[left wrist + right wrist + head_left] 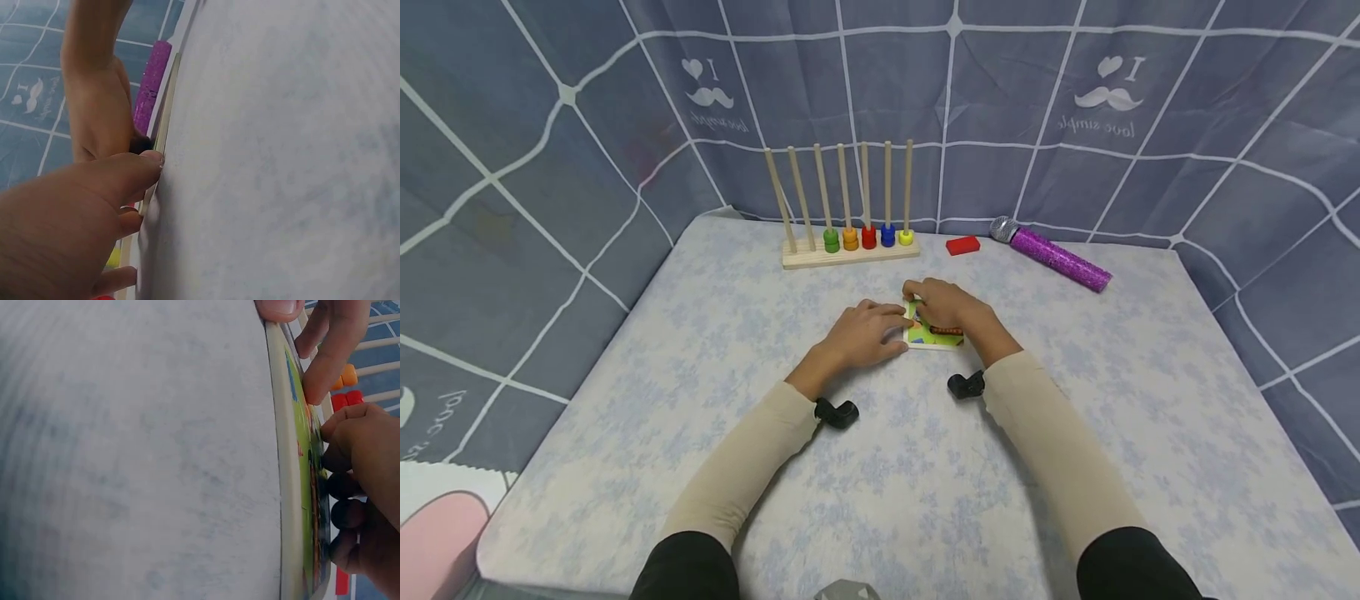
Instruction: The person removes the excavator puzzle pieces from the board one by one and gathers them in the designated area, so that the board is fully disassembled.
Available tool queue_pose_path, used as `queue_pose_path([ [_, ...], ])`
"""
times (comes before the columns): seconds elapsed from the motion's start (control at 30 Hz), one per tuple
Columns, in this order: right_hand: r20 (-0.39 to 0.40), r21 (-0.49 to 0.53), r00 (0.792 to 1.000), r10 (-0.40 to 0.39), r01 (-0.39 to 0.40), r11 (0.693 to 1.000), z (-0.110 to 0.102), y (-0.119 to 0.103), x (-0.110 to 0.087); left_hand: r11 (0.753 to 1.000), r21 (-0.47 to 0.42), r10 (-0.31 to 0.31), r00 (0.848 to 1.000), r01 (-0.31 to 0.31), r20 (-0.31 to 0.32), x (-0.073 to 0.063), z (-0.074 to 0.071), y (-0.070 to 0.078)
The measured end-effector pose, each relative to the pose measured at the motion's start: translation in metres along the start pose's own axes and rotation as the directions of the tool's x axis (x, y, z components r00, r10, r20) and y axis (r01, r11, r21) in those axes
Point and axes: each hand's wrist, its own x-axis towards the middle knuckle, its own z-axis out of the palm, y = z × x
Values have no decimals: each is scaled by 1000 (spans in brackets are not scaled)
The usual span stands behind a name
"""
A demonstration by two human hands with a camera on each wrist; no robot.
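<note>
A small wooden picture puzzle (934,336), bright green with a brown-orange figure and a pale frame, lies flat on the table. My left hand (867,335) holds its left side, thumb by the near corner and a fingertip on the picture. From the right, my right hand (946,303) reaches over the far part of the puzzle. The right wrist view shows this right hand (369,469) with bent fingers, their tips down on the picture (303,462); whether they pinch a piece is hidden. Seen edge-on in the left wrist view, the puzzle (167,112) meets the left thumb.
Behind the hands stands a wooden peg rack (850,255) with coloured beads on some pegs. To its right lie a red block (962,245) and a purple glittery microphone (1060,260). A grey faceted object (846,591) shows at the near edge. Gridded curtains (880,92) hang around the table.
</note>
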Motion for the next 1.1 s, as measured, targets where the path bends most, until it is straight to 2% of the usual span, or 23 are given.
queue_pose_path([
  [0.2,0,-85,1000,10,-10,996,4,2,4,1000,21,-2,1000,2,-5,0,2,3],
  [0.37,6,-105,1000,17,-16,994,2,2,5,1000,26,-15,1000,15,-11,0,3,5],
  [0.77,-60,-40,996,-61,58,998,-10,7,1,999,38,-34,999,34,-2,0,2,2],
  [1.1,-139,-22,983,-116,114,993,-3,17,-8,999,36,-27,1000,27,-3,-1,2,3],
])
